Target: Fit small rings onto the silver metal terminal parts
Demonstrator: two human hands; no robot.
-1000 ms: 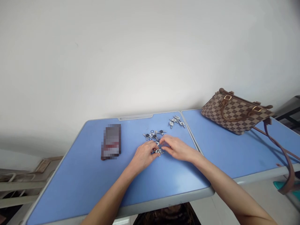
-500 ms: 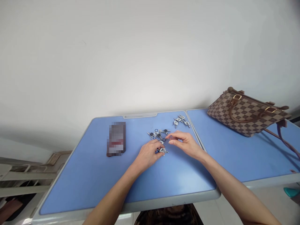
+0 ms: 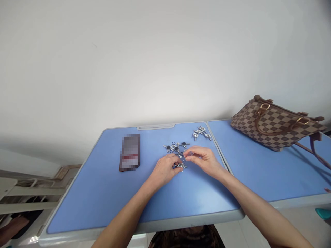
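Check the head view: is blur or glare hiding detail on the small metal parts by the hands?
In the head view, the metal fittings by the left hand and right hand look soft, too small to read fine detail; no strong glare on them. The wide lens bends the edges of the blue table, and the flat item is pixelated.

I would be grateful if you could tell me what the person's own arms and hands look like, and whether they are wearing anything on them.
The left hand and the right hand are bare, with no gloves, and I can make out no ring, watch or bracelet. The left forearm and the right forearm are slim and bare, with no sleeve in view.
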